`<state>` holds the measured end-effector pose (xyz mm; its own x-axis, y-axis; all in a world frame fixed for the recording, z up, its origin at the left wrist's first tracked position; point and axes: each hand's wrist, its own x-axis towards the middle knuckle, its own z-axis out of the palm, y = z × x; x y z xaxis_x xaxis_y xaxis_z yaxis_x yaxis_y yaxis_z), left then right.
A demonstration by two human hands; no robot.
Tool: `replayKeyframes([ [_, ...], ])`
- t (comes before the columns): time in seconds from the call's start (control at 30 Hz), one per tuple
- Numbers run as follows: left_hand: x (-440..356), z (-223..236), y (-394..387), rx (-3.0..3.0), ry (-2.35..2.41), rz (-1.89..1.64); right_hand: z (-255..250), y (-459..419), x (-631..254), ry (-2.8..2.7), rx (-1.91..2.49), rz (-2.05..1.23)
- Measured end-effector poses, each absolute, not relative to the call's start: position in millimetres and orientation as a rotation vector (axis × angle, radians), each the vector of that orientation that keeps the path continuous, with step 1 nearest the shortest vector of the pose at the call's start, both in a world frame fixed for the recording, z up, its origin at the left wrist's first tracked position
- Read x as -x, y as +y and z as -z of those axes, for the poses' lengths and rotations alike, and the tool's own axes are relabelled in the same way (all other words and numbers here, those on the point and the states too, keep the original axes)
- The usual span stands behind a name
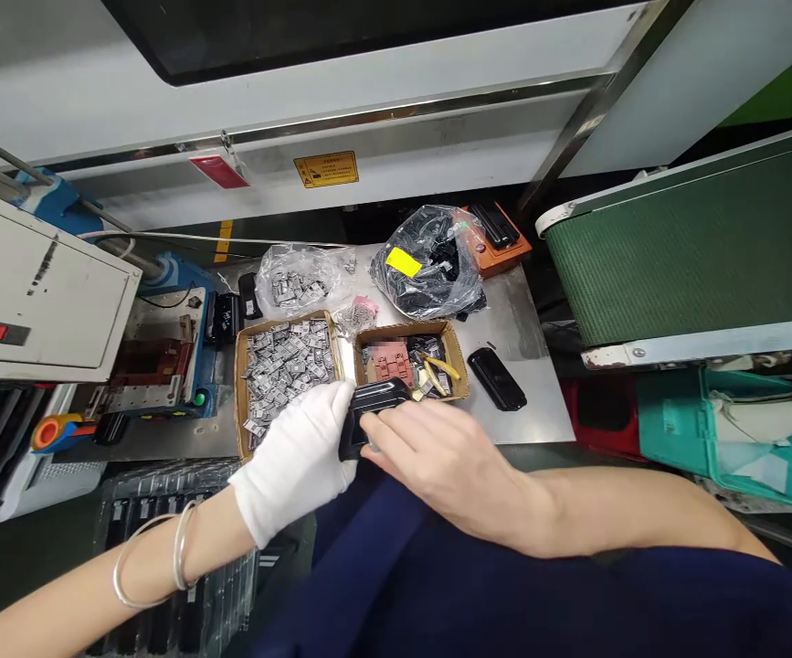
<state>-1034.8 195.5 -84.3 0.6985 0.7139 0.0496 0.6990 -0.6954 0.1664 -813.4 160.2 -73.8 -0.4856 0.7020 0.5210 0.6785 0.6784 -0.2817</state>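
Observation:
My left hand [300, 457], in a white glove, grips a black plastic part [374, 407] just in front of the steel table's near edge. My bare right hand [437, 452] lies over the part's lower side, fingers pressed together against it; whether they pinch something small is hidden. Just behind my hands stands a cardboard box of several small metal clips [286, 366]. A second cardboard box [409, 361] to its right holds reddish pieces and yellow-handled cutters [437, 370]. Another black part [497, 377] lies flat on the table [525, 320] to the right.
A clear bag of metal clips [296, 279] and a dark bag with a yellow label [429, 260] sit at the table's back. An orange tray [498, 238] is behind them. A green conveyor belt [690, 247] runs on the right, a small press [163, 356] stands left.

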Motion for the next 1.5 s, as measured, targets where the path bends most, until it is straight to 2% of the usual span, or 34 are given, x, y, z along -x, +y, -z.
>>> replayKeyframes([
  [0.13,1035,72,196,-2.742,1.224,-0.228,94,164,803,-2.105,1.139,0.041],
  [0.2,1036,70,196,-2.772,1.249,-0.260,108,164,804,-1.982,1.163,-0.029],
  [0.27,1038,71,197,-2.813,1.285,-0.277,121,163,809,-1.764,1.235,-0.338],
  [0.4,1042,76,202,-3.010,1.210,-0.330,131,162,819,-1.193,1.333,-1.442],
  [0.47,1044,76,204,-3.050,1.139,-0.336,128,162,821,-1.082,1.226,-1.716],
  [0.67,1045,69,203,-3.095,1.084,-0.269,122,155,824,-1.054,1.188,-1.562],
  [0.97,1051,54,203,-3.058,1.054,-0.237,113,162,823,-0.910,1.105,-1.905],
  [1.17,1050,45,203,-3.110,1.026,-0.240,103,163,818,-1.107,1.117,-1.758],
  [1.3,1061,53,205,-3.090,1.012,-0.326,98,166,816,-1.162,1.094,-1.823],
  [1.4,1079,74,202,-2.712,1.333,-0.386,101,188,801,-1.391,0.976,-1.820],
  [1.47,1093,91,196,-2.046,1.561,-0.366,113,218,780,-1.506,1.010,-1.597],
  [1.5,1098,99,191,-1.743,1.537,-0.504,123,238,768,-1.511,1.077,-1.444],
])
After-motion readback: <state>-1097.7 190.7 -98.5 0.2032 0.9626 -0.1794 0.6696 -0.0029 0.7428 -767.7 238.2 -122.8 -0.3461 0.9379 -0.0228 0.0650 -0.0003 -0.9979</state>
